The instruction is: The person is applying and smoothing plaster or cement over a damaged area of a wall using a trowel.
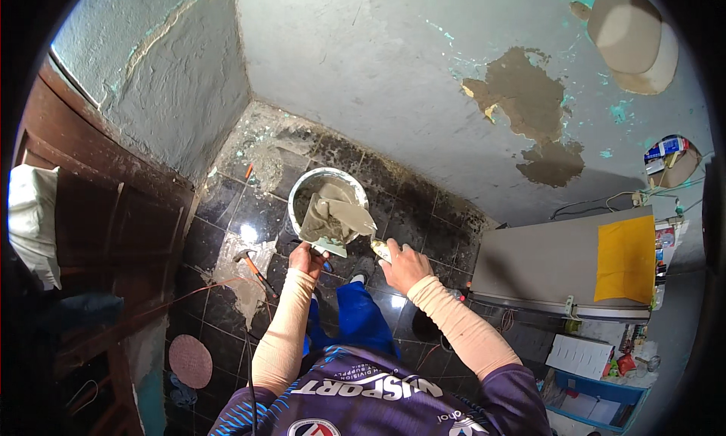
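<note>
My left hand point(306, 260) is closed on the near edge of a small pale flat plate point(330, 246), which carries a heap of wet grey plaster point(324, 223). In my right hand point(407, 266) is a trowel point(354, 215), gripped by its light handle. The trowel's blade points left over the plate and is coated with plaster. Below both tools stands a round white bucket point(358, 183), with more grey plaster visible inside. My right fingers wrap the handle, while the left fingers are partly hidden behind the plate.
A hammer point(255, 273) lies on the dark tiled floor point(219, 243), left of my feet. Ahead, the grey wall point(363, 58) bears a damp brown patch point(525, 96). A brown door point(106, 209) is at left; a grey cabinet point(537, 258) with a yellow envelope point(626, 258) stands at right.
</note>
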`<state>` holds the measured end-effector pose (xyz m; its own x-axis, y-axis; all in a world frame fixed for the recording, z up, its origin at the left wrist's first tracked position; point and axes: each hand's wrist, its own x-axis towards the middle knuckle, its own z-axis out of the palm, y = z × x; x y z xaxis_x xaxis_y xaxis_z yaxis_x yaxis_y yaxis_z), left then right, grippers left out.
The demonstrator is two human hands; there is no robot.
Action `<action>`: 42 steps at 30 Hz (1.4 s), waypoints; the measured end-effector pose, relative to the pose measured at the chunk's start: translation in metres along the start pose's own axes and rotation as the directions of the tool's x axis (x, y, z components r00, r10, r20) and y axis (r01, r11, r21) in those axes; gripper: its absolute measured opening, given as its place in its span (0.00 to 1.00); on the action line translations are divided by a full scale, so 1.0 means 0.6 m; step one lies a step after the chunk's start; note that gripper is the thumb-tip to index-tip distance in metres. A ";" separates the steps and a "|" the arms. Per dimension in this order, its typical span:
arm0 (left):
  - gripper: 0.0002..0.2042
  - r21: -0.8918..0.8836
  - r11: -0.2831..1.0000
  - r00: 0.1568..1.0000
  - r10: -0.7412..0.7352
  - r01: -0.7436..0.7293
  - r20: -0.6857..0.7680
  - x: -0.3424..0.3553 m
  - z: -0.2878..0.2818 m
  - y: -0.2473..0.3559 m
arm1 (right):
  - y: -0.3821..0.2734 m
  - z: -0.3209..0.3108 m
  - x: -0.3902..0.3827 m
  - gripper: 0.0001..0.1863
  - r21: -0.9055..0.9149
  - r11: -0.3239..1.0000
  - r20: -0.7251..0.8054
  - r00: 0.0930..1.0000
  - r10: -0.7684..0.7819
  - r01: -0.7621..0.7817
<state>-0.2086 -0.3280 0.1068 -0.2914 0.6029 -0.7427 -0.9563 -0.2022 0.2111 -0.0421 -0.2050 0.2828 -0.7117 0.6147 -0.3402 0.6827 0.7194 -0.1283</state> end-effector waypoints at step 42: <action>0.09 0.202 0.977 0.977 0.109 -0.071 -0.183 0.028 -0.024 0.020 | 0.032 0.092 0.047 0.24 0.314 0.944 -0.064 0.994 -0.089 0.105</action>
<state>-0.2250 -0.3311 0.0877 -0.3851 0.4255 -0.8190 -0.9179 -0.0845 0.3877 -0.0397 -0.1917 0.2192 -0.7787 0.5676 -0.2673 0.6218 0.6417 -0.4490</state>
